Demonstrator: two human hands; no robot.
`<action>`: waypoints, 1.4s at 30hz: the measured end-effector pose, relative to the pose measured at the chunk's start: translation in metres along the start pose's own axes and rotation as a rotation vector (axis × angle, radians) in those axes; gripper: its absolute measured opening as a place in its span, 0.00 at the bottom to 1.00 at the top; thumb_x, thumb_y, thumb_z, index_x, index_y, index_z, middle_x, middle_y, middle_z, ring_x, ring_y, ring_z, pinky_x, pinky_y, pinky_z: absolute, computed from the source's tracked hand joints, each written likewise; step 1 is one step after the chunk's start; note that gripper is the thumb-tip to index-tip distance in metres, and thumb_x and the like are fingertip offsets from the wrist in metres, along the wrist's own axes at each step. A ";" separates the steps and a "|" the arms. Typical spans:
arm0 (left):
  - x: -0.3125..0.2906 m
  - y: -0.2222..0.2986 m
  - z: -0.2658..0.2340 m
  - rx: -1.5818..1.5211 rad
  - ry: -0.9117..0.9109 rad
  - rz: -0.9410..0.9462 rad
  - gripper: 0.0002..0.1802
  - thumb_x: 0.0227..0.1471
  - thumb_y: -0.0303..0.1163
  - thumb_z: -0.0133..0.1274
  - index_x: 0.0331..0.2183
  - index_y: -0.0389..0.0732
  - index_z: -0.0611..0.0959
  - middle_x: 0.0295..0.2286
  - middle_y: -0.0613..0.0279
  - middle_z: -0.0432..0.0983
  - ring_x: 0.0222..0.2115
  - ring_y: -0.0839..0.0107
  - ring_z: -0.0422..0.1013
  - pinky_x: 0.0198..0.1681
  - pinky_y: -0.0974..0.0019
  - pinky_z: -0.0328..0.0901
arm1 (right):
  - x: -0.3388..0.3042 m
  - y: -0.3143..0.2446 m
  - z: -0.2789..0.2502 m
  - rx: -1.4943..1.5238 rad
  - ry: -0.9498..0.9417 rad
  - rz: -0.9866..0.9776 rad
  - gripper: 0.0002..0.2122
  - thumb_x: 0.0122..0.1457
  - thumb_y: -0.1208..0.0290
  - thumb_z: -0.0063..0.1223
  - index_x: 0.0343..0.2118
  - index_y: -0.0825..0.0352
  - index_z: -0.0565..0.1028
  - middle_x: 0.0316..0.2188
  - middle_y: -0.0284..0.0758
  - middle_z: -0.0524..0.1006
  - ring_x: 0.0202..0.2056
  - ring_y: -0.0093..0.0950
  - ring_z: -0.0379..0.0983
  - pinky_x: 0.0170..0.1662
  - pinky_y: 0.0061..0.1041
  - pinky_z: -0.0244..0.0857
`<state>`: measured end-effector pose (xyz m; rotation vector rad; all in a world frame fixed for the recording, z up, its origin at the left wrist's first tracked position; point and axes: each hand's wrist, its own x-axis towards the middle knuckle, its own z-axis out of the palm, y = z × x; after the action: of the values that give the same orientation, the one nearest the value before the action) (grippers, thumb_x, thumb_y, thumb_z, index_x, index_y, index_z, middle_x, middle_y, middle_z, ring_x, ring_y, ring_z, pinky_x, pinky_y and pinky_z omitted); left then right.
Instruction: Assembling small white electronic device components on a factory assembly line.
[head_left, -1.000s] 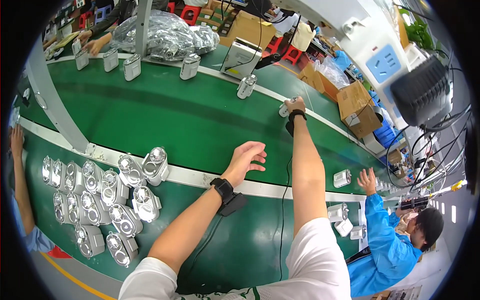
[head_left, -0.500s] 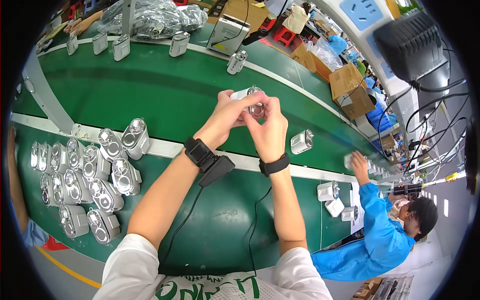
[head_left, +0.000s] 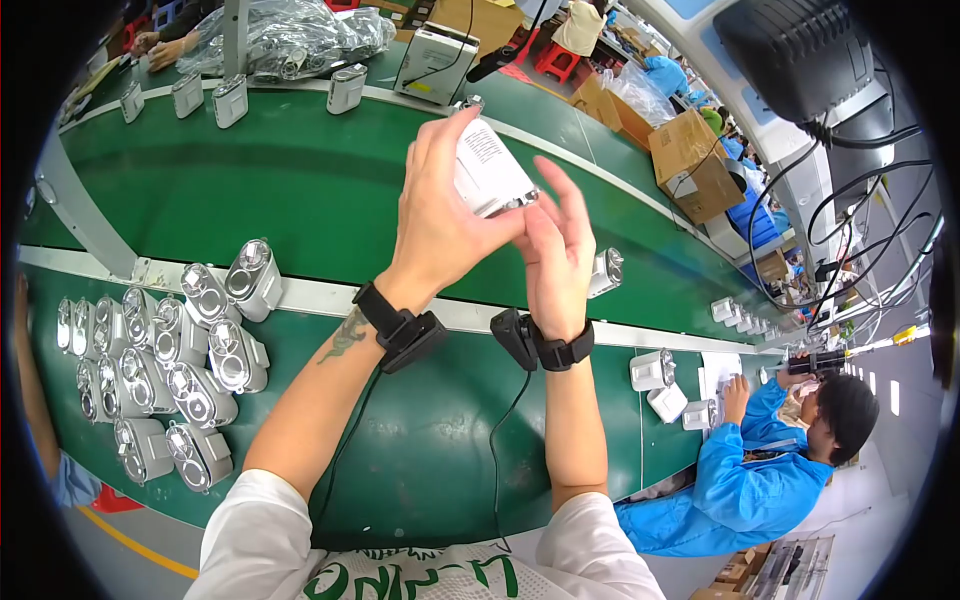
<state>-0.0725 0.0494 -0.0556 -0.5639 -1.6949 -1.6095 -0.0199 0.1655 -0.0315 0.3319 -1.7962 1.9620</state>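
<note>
Device (head_left: pixel 490 172) in left hand (head_left: pixel 432 205), over wide green belt (head_left: pixel 280 180) between white rails (head_left: pixel 458 315)

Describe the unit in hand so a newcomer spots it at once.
Find the wide green belt crossing the picture. Above its middle, the left hand grips a white boxy unit, with the right hand at its lower end. Unlike the white units standing along the belt's far edge, it's hand-held, small print facing the camera.
</note>
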 end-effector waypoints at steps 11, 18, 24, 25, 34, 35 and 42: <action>0.005 0.020 -0.006 0.208 0.046 0.249 0.45 0.28 0.39 0.70 0.51 0.39 0.71 0.43 0.56 0.70 0.42 0.54 0.66 0.39 0.57 0.69 | -0.010 -0.014 -0.011 0.053 -0.209 0.047 0.26 0.54 0.82 0.49 0.59 0.74 0.63 0.35 0.30 0.74 0.34 0.14 0.67 0.36 0.12 0.62; 0.006 0.026 -0.010 0.233 0.058 0.310 0.43 0.26 0.37 0.68 0.49 0.40 0.73 0.41 0.58 0.71 0.41 0.55 0.67 0.35 0.59 0.70 | -0.012 -0.018 -0.002 0.106 -0.173 0.025 0.26 0.54 0.84 0.47 0.58 0.77 0.63 0.46 0.38 0.73 0.44 0.21 0.70 0.47 0.19 0.64; 0.005 0.025 -0.007 0.249 0.076 0.334 0.42 0.25 0.34 0.66 0.49 0.40 0.74 0.40 0.59 0.71 0.41 0.56 0.67 0.35 0.59 0.70 | -0.016 -0.018 0.003 0.091 -0.133 -0.004 0.25 0.54 0.86 0.45 0.58 0.78 0.62 0.51 0.41 0.71 0.50 0.25 0.69 0.54 0.24 0.61; 0.005 0.025 -0.008 0.248 0.076 0.334 0.41 0.25 0.34 0.66 0.48 0.40 0.75 0.40 0.59 0.71 0.41 0.56 0.67 0.35 0.59 0.70 | -0.017 -0.017 0.004 0.078 -0.128 -0.012 0.26 0.54 0.87 0.44 0.58 0.78 0.62 0.51 0.40 0.71 0.50 0.25 0.68 0.55 0.24 0.61; 0.003 0.024 -0.006 0.254 0.084 0.332 0.42 0.25 0.35 0.67 0.49 0.40 0.74 0.39 0.59 0.71 0.40 0.55 0.68 0.36 0.60 0.69 | -0.017 -0.014 0.000 0.104 -0.122 0.024 0.28 0.53 0.88 0.45 0.60 0.76 0.60 0.51 0.41 0.71 0.51 0.26 0.67 0.56 0.26 0.61; 0.003 0.024 -0.006 0.254 0.082 0.325 0.42 0.27 0.35 0.67 0.49 0.40 0.74 0.40 0.60 0.71 0.40 0.55 0.68 0.36 0.60 0.70 | -0.017 -0.013 -0.001 0.109 -0.124 0.020 0.29 0.53 0.87 0.45 0.61 0.75 0.58 0.51 0.42 0.71 0.52 0.27 0.67 0.56 0.27 0.61; -0.006 0.002 0.010 -0.263 -0.246 -0.738 0.48 0.37 0.46 0.67 0.54 0.33 0.64 0.45 0.49 0.68 0.44 0.57 0.68 0.43 0.61 0.68 | 0.002 0.007 -0.014 -0.584 -0.222 -0.074 0.34 0.47 0.78 0.57 0.60 0.69 0.58 0.38 0.39 0.75 0.41 0.26 0.73 0.43 0.24 0.67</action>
<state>-0.0691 0.0602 -0.0583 -0.2688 -2.0260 -2.3871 -0.0232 0.1790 -0.0380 0.4194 -2.3551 1.3052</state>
